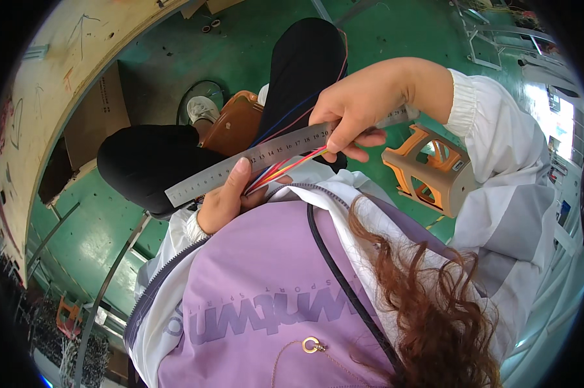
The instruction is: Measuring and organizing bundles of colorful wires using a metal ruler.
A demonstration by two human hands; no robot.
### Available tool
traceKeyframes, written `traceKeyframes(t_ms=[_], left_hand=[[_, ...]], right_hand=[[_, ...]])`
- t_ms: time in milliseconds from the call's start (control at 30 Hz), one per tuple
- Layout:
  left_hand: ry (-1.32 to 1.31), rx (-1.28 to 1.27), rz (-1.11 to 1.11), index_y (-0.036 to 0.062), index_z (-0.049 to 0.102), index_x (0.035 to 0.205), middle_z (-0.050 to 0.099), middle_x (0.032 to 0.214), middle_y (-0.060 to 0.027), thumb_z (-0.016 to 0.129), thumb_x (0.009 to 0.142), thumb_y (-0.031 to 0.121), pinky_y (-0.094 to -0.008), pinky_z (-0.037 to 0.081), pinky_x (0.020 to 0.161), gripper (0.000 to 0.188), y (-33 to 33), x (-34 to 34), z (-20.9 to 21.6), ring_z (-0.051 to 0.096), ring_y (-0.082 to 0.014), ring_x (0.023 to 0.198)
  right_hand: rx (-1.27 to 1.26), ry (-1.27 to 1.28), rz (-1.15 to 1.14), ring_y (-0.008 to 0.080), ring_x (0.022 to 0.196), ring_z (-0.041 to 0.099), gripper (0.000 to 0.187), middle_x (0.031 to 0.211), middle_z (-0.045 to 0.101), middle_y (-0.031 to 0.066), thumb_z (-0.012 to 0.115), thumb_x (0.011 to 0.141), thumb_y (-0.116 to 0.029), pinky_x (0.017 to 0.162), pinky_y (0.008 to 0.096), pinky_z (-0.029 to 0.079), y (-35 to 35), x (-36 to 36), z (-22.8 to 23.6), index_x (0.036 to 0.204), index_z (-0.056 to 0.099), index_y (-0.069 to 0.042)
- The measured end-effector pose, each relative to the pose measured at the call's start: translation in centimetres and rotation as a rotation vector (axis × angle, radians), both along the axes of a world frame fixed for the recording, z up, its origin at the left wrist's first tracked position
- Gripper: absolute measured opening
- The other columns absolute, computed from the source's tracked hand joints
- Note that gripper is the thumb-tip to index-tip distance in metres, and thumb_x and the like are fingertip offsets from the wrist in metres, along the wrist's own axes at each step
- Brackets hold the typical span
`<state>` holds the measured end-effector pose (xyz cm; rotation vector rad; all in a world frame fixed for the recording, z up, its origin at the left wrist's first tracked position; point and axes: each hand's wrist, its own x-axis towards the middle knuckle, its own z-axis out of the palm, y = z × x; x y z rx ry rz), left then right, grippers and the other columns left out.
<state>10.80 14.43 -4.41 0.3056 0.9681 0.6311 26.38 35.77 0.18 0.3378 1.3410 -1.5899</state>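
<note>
A long steel ruler [204, 183] slants across in front of my body, its right end higher. My left hand [224, 204] is closed near the ruler's lower end, thumb pressed on its face. Farther up, my right hand [363, 107] pinches the ruler and the bundle of thin wires [280, 172] between thumb and fingers. Red, pink and yellow strands run just below the ruler's edge from one hand to the other. Some blue and red wire [298, 111] trails beyond the ruler over my dark-trousered leg. My palms hide parts of the wires.
An orange and beige plastic stool [457, 178] stands on the green floor at right. A brown seat [237, 123] shows beyond my legs. The wooden table edge [127, 32] curves along the left, near a cardboard sheet [98, 116]. Metal frames [489, 48] stand at the far right.
</note>
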Motion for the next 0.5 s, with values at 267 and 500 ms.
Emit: traceKeyframes(t_ms=[267, 500], left_hand=[[0.056, 0.039, 0.025, 0.0010, 0.057, 0.109, 0.039, 0.056, 0.0061, 0.030, 0.088, 0.056, -0.0183, 0.026, 0.049, 0.064, -0.8, -0.2, -0.6, 0.031, -0.0049, 0.051], [0.162, -0.060, -0.002, 0.0054, 0.055, 0.115, 0.057, 0.081, -0.0008, 0.031, 0.087, 0.059, -0.0181, 0.038, 0.062, 0.065, -1.4, 0.1, -0.8, 0.047, -0.0064, 0.068]], right_hand=[[-0.040, 0.057, -0.041, 0.0117, 0.047, 0.055, 0.015, 0.072, 0.062, 0.0094, 0.054, 0.078, -0.011, 0.043, 0.0232, 0.044, 0.1, 0.3, -0.2, 0.082, 0.052, 0.003], [-0.057, 0.007, -0.021, 0.0133, 0.048, 0.057, 0.013, 0.072, 0.062, 0.0109, 0.053, 0.079, -0.008, 0.044, 0.0236, 0.046, 0.2, 0.3, -0.2, 0.083, 0.051, 0.004]])
